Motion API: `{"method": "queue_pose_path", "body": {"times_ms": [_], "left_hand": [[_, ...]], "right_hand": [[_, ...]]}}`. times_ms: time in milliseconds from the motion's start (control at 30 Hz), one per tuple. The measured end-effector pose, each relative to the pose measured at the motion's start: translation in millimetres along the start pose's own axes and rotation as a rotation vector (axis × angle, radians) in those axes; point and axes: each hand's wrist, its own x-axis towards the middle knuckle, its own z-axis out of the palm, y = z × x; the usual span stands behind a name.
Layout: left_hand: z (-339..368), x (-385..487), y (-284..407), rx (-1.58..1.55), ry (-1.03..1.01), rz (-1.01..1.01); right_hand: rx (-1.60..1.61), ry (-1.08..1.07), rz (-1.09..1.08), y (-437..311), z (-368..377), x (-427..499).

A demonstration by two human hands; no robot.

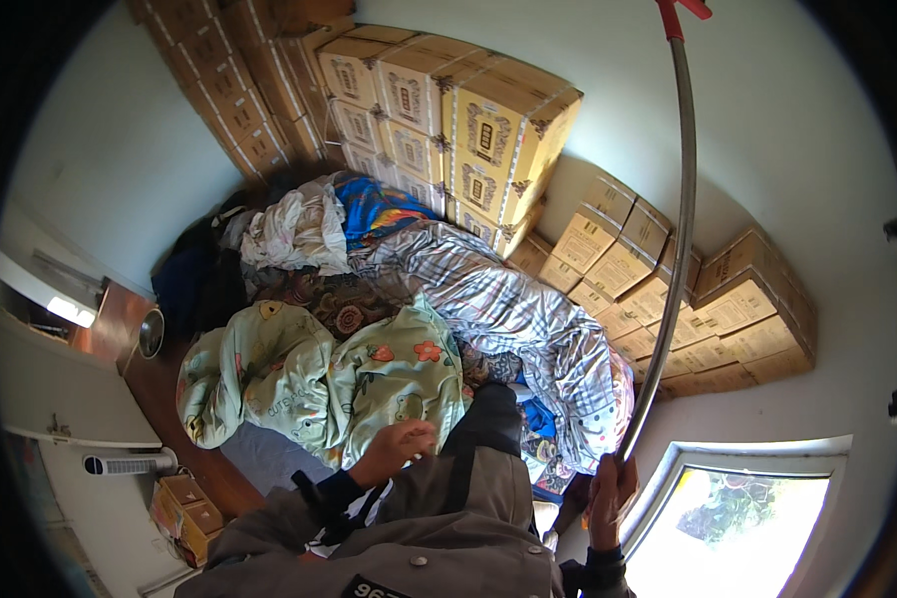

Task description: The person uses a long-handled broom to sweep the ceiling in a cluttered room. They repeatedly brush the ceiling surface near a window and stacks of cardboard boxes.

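My right hand is wrapped around the lower part of a long metal pole. The pole rises past the stacked cartons to a red fitting at the picture's top edge, where its far end is cut off. Loosely curled, with a gap between thumb and fingers, my left hand is in front of my body and holds nothing visible. Beyond it lies a rumpled pale green quilt with printed flowers and animals. A grey plaid blanket stretches along the far side of the bedding.
Tall stacks of cardboard cartons line the far wall, with lower cartons to their right. A bright window is at lower right. On the left are a tower fan, a small wooden cabinet and a round metal object.
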Motion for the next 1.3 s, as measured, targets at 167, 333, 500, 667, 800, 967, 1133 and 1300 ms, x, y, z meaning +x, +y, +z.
{"method": "queue_pose_path", "body": {"times_ms": [167,333,500,667,800,967,1133,1300], "left_hand": [[-23.7,-61.1,-23.5,-0.180,0.203,-0.092],[-37.3,-74.7,4.6,-0.196,0.236,-0.004],[-60.1,-66.9,47.2,-0.130,0.159,0.089],[-71.5,-43.6,86.1,-0.041,0.091,0.082],[-92.7,-20.3,103.1,0.060,-0.043,0.064],[-163.4,38.4,92.3,0.098,-0.116,0.037],[-283.7,117.1,70.2,-0.005,-0.065,-0.078],[-433.4,174.2,89.8,-0.207,0.116,-0.159]], "right_hand": [[0.012,-0.064,-0.010,-18.8,19.2,-17.3],[-0.046,-0.097,-0.040,-25.8,21.9,-41.0],[-0.079,-0.159,-0.115,-18.6,26.7,-51.7],[-0.323,-0.093,-0.190,-9.4,41.1,-46.0],[-0.246,-0.105,-0.184,0.3,71.7,-41.8],[-0.157,-0.022,-0.032,6.8,149.2,8.5],[-0.046,0.135,-0.035,-24.1,295.0,83.0],[0.021,0.243,0.008,-86.4,450.5,134.4]]}}
